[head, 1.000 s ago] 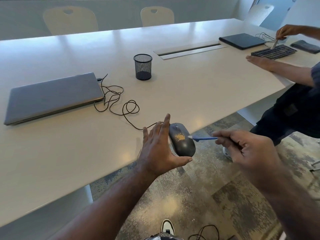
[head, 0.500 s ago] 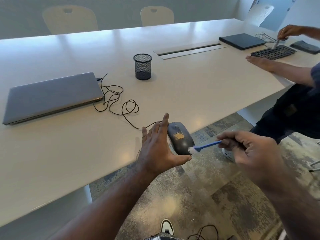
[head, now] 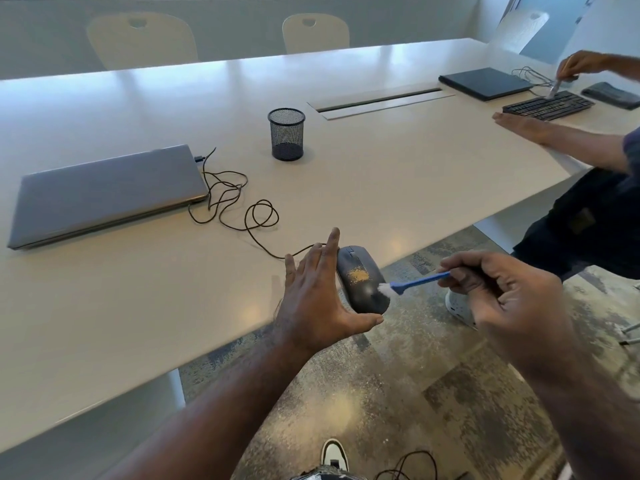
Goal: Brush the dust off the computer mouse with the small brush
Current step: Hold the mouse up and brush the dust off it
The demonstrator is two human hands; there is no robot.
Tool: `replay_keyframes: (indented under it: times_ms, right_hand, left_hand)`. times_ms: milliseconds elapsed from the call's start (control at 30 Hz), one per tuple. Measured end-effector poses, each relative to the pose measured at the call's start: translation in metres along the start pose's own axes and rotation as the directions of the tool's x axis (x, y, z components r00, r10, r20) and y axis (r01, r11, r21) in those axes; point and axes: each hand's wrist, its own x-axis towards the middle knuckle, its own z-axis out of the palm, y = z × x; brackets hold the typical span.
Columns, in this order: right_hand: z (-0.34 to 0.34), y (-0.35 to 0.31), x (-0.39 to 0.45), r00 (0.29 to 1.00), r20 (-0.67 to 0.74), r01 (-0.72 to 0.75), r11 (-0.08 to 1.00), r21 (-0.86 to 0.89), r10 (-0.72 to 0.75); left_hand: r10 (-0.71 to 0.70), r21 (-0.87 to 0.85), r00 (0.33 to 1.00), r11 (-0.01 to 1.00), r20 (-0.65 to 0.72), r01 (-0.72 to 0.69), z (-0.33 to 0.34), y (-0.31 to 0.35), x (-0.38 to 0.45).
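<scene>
A dark grey wired computer mouse [head: 360,278] is held at the near edge of the white table [head: 138,306], jutting past it, with a patch of yellow dust on its back. My left hand [head: 315,299] grips it from the left, thumb under its rear end and fingers stretched up along its side. My right hand [head: 502,299] pinches the blue handle of a small brush [head: 412,283]. The brush's white bristles touch the mouse's right rear flank, just below the dust patch.
The mouse cable [head: 235,206] loops across the table to a closed grey laptop [head: 107,192]. A black mesh cup [head: 286,134] stands further back. At the right, another person [head: 588,216] brushes a black keyboard [head: 549,105] beside a dark laptop [head: 485,83].
The brush swept from the dust patch down the mouse's right side toward its rear. My right hand dropped slightly with it. My left hand kept its hold.
</scene>
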Motion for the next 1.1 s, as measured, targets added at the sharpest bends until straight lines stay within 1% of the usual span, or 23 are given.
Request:
replay_keyframes:
  times_ms: [67,133,200,267,333,433,567,733,900,933,1033,1100]
  right_hand:
    - [0.004,-0.004,0.000,0.999,0.001,0.034,0.999,0.003,-0.034]
    - [0.008,-0.008,0.000,0.995,0.026,0.097,0.994,-0.047,-0.096]
    - [0.012,-0.011,0.001,0.978,0.079,0.201,0.968,-0.150,-0.191]
    - [0.012,-0.014,0.004,0.948,0.154,0.311,0.918,-0.245,-0.280]
    - [0.009,-0.014,0.006,0.921,0.217,0.378,0.877,-0.298,-0.323]
    - [0.003,-0.013,0.010,0.917,0.249,0.380,0.872,-0.309,-0.311]
    - [-0.003,-0.014,0.013,0.927,0.207,0.360,0.896,-0.259,-0.313]
    - [0.000,-0.016,0.013,0.921,0.259,0.361,0.886,-0.290,-0.291]
    - [-0.007,-0.013,0.016,0.928,0.197,0.360,0.895,-0.263,-0.316]
    - [-0.005,-0.015,0.015,0.923,0.209,0.371,0.892,-0.258,-0.323]
    - [-0.001,-0.021,0.012,0.901,0.309,0.389,0.882,-0.265,-0.305]
    - [-0.003,-0.020,0.014,0.901,0.323,0.381,0.883,-0.275,-0.289]
  left_hand:
    - [0.012,0.017,1.000,1.000,0.014,-0.013,0.000,0.001,-0.001]
    - [0.020,0.027,1.000,0.999,0.024,-0.021,0.001,0.003,-0.001]
    - [0.026,0.029,0.999,0.999,0.028,-0.027,0.002,0.004,-0.002]
    - [0.028,0.033,0.999,0.999,0.032,-0.029,0.003,0.004,-0.002]
    - [0.023,0.039,0.999,0.999,0.031,-0.024,0.002,0.003,-0.003]
    - [0.010,0.035,0.999,0.999,0.033,-0.012,0.001,0.002,-0.003]
    - [0.006,0.030,0.999,1.000,0.037,-0.008,0.001,0.002,-0.004]
    - [0.007,0.025,1.000,1.000,0.030,-0.008,0.000,0.002,-0.003]
    - [0.001,0.027,0.999,1.000,0.039,-0.002,-0.001,0.003,-0.004]
    - [0.003,0.028,0.999,1.000,0.041,-0.005,0.000,0.004,-0.005]
    - [0.014,0.028,0.999,0.999,0.045,-0.015,0.000,0.004,-0.004]
    - [0.013,0.032,0.999,0.999,0.039,-0.015,0.000,0.003,-0.005]
